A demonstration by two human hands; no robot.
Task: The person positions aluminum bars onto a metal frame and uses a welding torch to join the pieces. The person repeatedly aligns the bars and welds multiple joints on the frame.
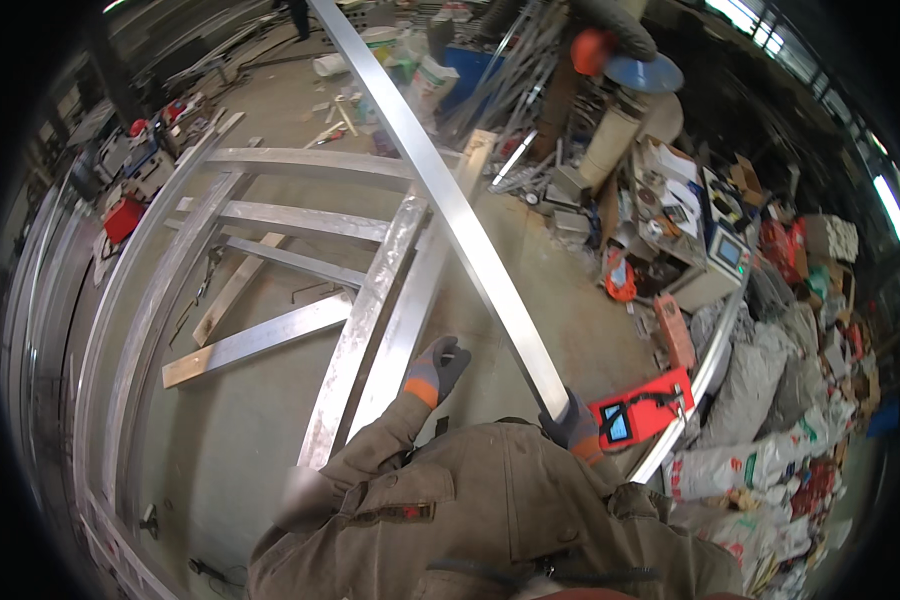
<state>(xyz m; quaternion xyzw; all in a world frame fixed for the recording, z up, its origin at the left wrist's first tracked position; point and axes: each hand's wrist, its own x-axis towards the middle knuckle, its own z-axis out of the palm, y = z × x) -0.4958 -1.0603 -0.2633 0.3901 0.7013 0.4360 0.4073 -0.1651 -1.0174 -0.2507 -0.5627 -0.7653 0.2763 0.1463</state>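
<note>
A long, shiny rectangular metal tube (445, 205) slants from the top of the view down to my right side. My right hand (570, 422), in a grey glove with an orange cuff, is closed around its near end; the body and tube partly hide the fingers. My left hand (442, 366), gloved the same way, is off the tube, fingers loosely curled with a gap at the thumb and nothing visible in it. Just left of it lie two parallel metal beams (362, 330), part of a ladder-like metal frame (305, 160). Below the frame, a shorter bar (260, 335) rests at an angle.
Beside my right hand is a red device with a small screen (642, 412). To the right stand a cluttered bench with a control box (727, 255), a red block (674, 332) and piled sacks (760, 390). Metal lengths (45, 270) line the far left. Scrap bars heap up at the back.
</note>
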